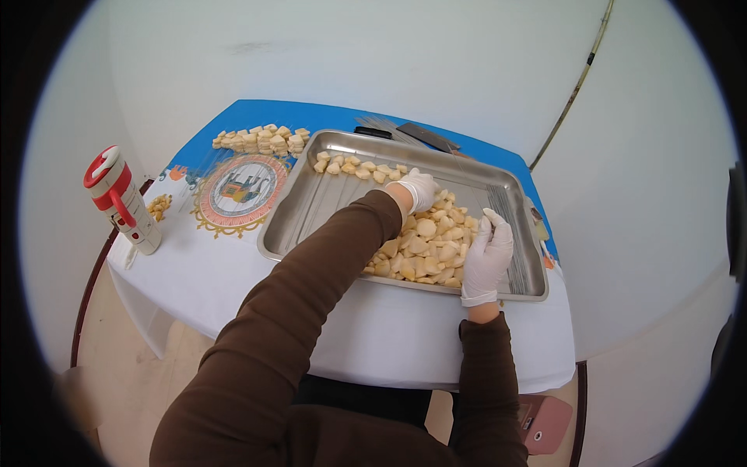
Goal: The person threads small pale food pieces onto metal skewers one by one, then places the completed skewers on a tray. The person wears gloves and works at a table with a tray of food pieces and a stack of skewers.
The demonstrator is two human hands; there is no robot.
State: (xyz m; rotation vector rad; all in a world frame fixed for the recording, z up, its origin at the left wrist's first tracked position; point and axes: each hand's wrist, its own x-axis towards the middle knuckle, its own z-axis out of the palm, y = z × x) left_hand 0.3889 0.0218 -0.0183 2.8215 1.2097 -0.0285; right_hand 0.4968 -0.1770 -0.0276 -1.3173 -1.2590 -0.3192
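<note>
A steel tray (271, 238) holds a heap of pale, cut food pieces (429, 251). My left hand (420, 190), in a white glove, is at the heap's upper edge; its fingertips are hidden, so what it holds cannot be told. At the heap's right side, my gloved right hand (489, 251) pinches a thin skewer (467, 175) that slants up and left. Threaded pieces (362, 169) lie in a row at the tray's upper left, with bare skewers reaching toward me. A bundle of thin skewers (516, 268) rests along the tray's right side.
Stacked skewered pieces (262, 140) lie left of the tray. A red and white tumbler (125, 201) stands at the table's left, beside small yellowish scraps (159, 206). Behind the tray are a cleaver (429, 136), a black object (373, 133) and more skewers (382, 122). A pink box (545, 425) sits below the table.
</note>
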